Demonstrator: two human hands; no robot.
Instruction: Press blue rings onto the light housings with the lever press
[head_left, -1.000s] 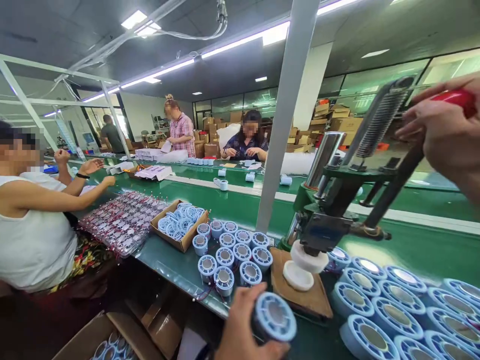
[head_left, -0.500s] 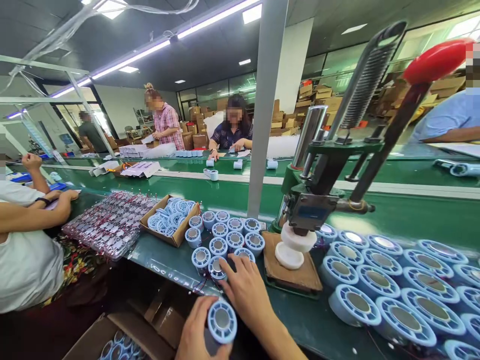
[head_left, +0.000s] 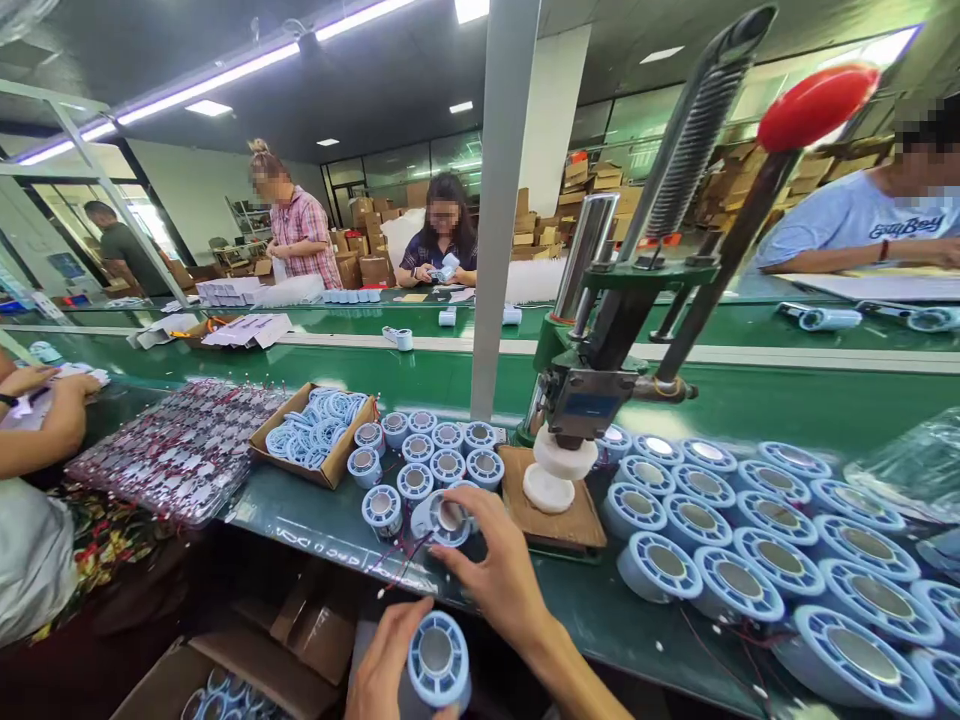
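My left hand (head_left: 382,670) is wrapped round a light blue round housing (head_left: 437,660) with a grey disc at its centre, low in the view. My right hand (head_left: 499,560) has thumb and fingers around another blue housing (head_left: 442,520), which is tilted at the near side of a small group. Red wires hang beside that one. Several similar housings (head_left: 415,482) stand upright behind it. To the right of my right hand is a green hand press with a red knob (head_left: 817,105), its white round pad (head_left: 549,488) on a brown board (head_left: 592,520).
A carton of blue rings (head_left: 330,470) and a stack of wired grey plates (head_left: 172,450) lie left. Many housings (head_left: 784,560) stand right of the press. An open box (head_left: 247,660) is below. People sit or stand across the green belt (head_left: 360,365) and at the left.
The view has shifted right. My right hand has closed around a housing in the group, which is now tilted. My left hand still holds its housing.
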